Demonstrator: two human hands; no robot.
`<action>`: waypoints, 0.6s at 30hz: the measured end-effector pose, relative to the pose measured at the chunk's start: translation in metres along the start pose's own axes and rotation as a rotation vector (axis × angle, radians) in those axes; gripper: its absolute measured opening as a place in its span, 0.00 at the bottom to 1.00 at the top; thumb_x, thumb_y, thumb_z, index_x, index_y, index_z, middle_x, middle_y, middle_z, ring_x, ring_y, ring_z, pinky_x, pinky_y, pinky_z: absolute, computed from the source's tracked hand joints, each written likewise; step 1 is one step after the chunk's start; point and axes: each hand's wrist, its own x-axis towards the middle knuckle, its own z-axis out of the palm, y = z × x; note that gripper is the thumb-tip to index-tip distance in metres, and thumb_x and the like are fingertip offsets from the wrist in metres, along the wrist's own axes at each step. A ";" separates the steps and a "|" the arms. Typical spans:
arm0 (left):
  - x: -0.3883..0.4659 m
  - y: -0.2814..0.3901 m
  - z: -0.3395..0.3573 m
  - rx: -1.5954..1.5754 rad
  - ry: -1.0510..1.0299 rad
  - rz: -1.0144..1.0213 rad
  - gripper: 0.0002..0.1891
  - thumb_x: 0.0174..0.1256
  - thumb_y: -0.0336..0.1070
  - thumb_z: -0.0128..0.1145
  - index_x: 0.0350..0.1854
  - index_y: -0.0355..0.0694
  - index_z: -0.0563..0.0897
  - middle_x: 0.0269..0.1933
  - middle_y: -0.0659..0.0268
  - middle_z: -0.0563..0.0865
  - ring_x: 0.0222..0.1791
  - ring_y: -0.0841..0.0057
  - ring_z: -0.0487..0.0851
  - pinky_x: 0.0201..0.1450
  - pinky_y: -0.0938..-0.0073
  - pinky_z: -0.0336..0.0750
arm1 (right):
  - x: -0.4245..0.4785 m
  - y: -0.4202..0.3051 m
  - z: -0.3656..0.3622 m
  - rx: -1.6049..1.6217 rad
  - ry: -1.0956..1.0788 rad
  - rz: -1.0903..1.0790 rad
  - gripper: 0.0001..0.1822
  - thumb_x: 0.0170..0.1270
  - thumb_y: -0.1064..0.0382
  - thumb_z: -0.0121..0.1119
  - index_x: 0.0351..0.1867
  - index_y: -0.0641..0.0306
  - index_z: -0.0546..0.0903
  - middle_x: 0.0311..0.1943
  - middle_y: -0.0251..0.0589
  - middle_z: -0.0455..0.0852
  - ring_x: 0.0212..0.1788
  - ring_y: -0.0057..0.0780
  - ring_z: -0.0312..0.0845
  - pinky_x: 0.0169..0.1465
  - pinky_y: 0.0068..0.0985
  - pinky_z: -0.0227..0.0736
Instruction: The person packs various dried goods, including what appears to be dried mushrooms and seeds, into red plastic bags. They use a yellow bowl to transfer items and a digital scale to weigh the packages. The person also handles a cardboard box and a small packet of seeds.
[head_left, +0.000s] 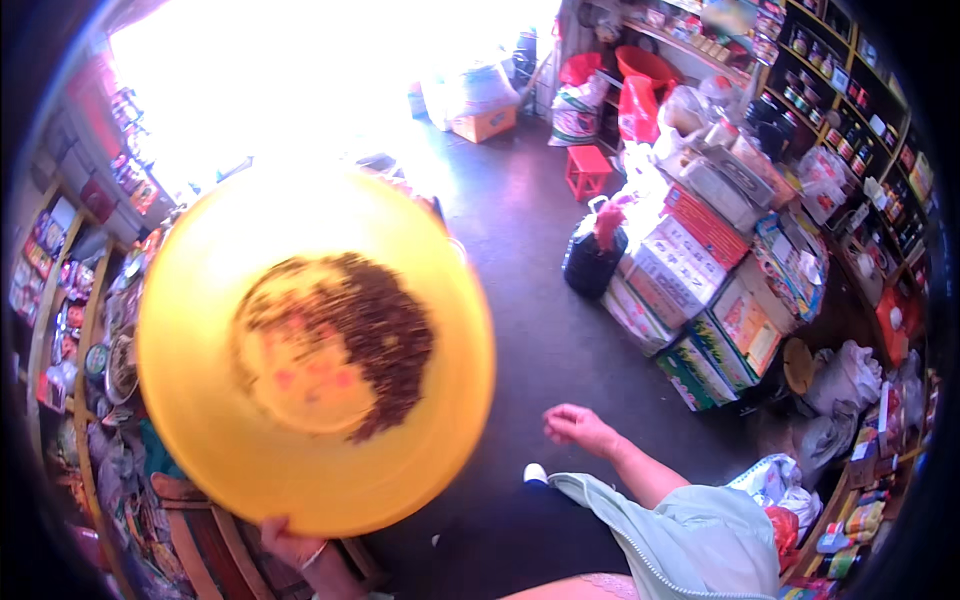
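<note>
A large yellow plastic basin (450, 450) fills the left half of the head view. Dark reddish-brown small dried pieces (397, 352) lie heaped on the right side of its bottom; blur hides what they are exactly. Pink printed marks show through on the bare part of the bottom. At the near rim, my left hand (281, 538) grips the basin, its fingers partly hidden by the rim. My right hand (574, 427) hangs over the dark floor with fingers loosely curled and nothing visible in it.
Stacked cartons (682, 270) stand to the right, beside a dark plastic jug (595, 255). Behind them is a red stool (587, 171). Goods-filled shelves (847, 90) line both sides. A wooden chair (195, 525) sits below the basin. Bright glare washes out the doorway ahead.
</note>
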 end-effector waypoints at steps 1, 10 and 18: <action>-0.005 -0.037 0.042 -0.013 -0.038 -0.006 0.36 0.37 0.30 0.49 0.59 0.34 0.71 0.55 0.56 0.76 0.59 0.59 0.72 0.62 0.58 0.69 | -0.011 -0.024 -0.014 0.283 -0.069 -0.084 0.24 0.65 0.48 0.59 0.55 0.59 0.73 0.43 0.35 0.83 0.44 0.23 0.78 0.47 0.27 0.73; 0.013 -0.242 0.236 0.062 -0.552 -0.222 0.28 0.35 0.22 0.47 0.49 0.31 0.77 0.46 0.55 0.83 0.45 0.61 0.82 0.53 0.65 0.77 | -0.034 -0.098 -0.133 0.753 0.177 -0.624 0.38 0.57 0.65 0.65 0.67 0.60 0.58 0.61 0.44 0.69 0.63 0.40 0.67 0.63 0.41 0.67; 0.086 -0.351 0.304 0.118 -0.600 -0.302 0.25 0.37 0.21 0.50 0.47 0.31 0.76 0.42 0.58 0.83 0.42 0.65 0.83 0.49 0.69 0.77 | 0.070 -0.111 -0.190 0.787 0.464 -0.635 0.35 0.52 0.79 0.56 0.64 0.60 0.62 0.57 0.41 0.73 0.60 0.37 0.70 0.61 0.36 0.68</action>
